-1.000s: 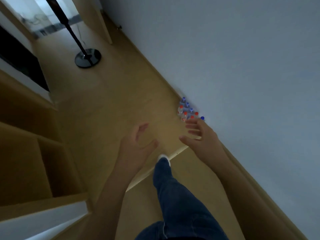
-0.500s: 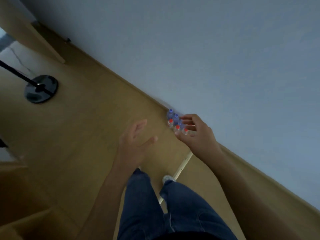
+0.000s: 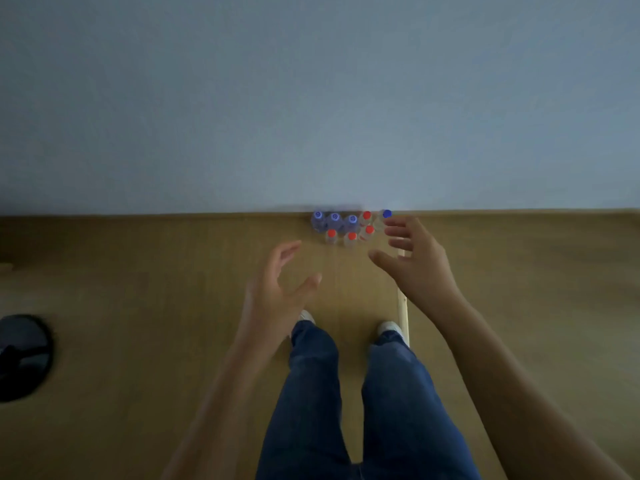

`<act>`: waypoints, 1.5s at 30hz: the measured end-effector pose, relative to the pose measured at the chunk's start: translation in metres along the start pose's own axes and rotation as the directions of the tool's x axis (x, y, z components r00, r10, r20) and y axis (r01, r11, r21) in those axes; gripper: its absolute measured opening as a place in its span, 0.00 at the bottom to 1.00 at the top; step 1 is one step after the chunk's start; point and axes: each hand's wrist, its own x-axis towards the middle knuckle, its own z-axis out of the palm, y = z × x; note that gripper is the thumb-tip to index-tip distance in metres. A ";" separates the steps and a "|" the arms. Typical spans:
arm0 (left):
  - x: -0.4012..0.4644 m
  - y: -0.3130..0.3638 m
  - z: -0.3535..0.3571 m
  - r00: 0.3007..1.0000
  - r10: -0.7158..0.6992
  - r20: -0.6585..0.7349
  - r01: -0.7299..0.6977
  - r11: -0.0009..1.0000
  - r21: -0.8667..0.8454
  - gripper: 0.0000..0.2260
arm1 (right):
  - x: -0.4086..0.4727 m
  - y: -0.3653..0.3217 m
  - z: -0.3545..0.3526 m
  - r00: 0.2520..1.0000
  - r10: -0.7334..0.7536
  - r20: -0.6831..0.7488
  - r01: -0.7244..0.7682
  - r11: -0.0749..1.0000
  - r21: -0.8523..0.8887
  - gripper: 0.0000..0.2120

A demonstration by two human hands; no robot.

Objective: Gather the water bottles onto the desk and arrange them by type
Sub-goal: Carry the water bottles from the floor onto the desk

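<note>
Head view: clear plastic bottles with round red and blue caps stand clustered on smooth wood floor, against pale wall. Left hand and right hand reach out above floor, fingers spread, holding nothing. Right fingers just beside bottles. Jeans, black round base at left.

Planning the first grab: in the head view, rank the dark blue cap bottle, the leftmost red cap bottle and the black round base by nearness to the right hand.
From the right hand:
1. dark blue cap bottle, at its fingertips by the wall.
2. leftmost red cap bottle, front row.
3. black round base, far left edge.
</note>
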 end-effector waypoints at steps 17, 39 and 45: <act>0.205 -0.252 0.130 0.996 0.048 0.079 -0.046 0.999 -0.029 0.20 | 0.178 0.236 0.113 0.989 0.062 -0.134 -0.071 0.996 -0.062 0.25; 0.428 -0.558 0.315 0.914 0.405 -0.004 -0.404 0.913 0.062 0.27 | 0.387 0.550 0.284 0.955 -0.165 -0.246 0.139 0.983 -0.118 0.29; 0.434 -0.559 0.327 0.898 0.440 -0.003 -0.438 0.894 0.095 0.26 | 0.396 0.563 0.299 0.923 -0.163 -0.349 0.182 0.983 0.021 0.27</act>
